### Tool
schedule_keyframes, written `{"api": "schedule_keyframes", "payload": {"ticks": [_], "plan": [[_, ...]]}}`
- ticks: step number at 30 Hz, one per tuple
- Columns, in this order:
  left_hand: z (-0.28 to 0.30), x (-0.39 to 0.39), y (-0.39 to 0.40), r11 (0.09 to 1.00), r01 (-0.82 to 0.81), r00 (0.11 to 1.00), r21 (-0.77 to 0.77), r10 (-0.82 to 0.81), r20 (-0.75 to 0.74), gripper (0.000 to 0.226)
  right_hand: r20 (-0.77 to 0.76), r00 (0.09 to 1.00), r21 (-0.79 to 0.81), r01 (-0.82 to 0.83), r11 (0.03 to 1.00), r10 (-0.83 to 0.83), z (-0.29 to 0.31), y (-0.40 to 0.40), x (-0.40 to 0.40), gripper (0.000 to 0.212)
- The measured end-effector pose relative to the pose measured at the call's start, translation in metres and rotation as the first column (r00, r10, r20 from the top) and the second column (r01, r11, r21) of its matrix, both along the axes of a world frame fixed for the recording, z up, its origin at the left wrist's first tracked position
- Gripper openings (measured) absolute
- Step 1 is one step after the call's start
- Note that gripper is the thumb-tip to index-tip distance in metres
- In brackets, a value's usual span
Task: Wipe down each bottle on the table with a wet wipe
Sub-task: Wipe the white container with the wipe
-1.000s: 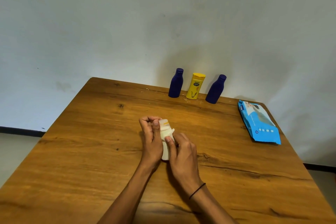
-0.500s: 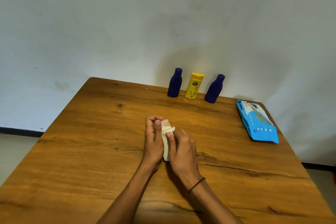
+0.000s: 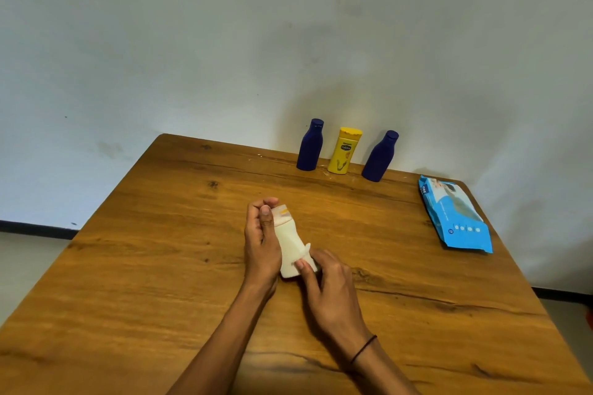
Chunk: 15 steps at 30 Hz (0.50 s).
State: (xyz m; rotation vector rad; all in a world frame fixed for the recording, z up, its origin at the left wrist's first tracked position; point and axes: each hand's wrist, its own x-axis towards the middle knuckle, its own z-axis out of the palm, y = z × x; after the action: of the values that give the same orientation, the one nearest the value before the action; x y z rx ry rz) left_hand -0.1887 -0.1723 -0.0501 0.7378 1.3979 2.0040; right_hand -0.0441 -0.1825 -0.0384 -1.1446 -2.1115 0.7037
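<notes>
A wooden bench (image 3: 160, 266) fills the lower half of the frame, set against a pale wall. At the centre of the frame two bare hands hold a small white bottle (image 3: 290, 244) just above the bench surface, tilted so its cap end points toward the upper left. The left hand (image 3: 261, 240) wraps the bottle's upper part, its grip curled around the body with the thumb lying along the side near the cap, where a small orange mark shows. The right hand (image 3: 330, 285), with a thin dark band on its wrist, pinches a white wet wipe (image 3: 306, 258) against the bottle's lower end, thumb on top and fingers curled beneath; only a small edge of the wipe shows. Along the far edge of the bench, in the upper middle of the frame, three more bottles stand upright in a row: a dark blue bottle (image 3: 309, 146), a yellow bottle (image 3: 345, 151) just right of it, and a second dark blue bottle (image 3: 380, 157) further right. At the right edge of the bench lies a flat blue wipes pack (image 3: 455, 218).
</notes>
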Motion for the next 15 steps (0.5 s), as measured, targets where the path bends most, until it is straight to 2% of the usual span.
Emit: {"api": "schedule_keyframes", "payload": {"ticks": [5,10,15], "plan": [[0.000,0.005,0.001,1.000,-0.008,0.999,-0.024,0.007,-0.040,0.032,0.021,0.999,-0.004,0.044,0.999,-0.044,0.004,-0.002,-0.013,0.018],[-0.001,0.013,-0.002,0.999,0.038,0.998,0.008,-0.037,-0.055,0.042,-0.033,0.996,0.011,0.078,0.997,-0.078,0.018,0.008,-0.034,0.021],[-0.001,0.016,-0.002,0.998,0.064,0.996,0.010,-0.063,-0.057,0.035,-0.081,0.994,-0.013,0.070,0.997,-0.070,0.021,0.012,-0.037,0.024]]}}
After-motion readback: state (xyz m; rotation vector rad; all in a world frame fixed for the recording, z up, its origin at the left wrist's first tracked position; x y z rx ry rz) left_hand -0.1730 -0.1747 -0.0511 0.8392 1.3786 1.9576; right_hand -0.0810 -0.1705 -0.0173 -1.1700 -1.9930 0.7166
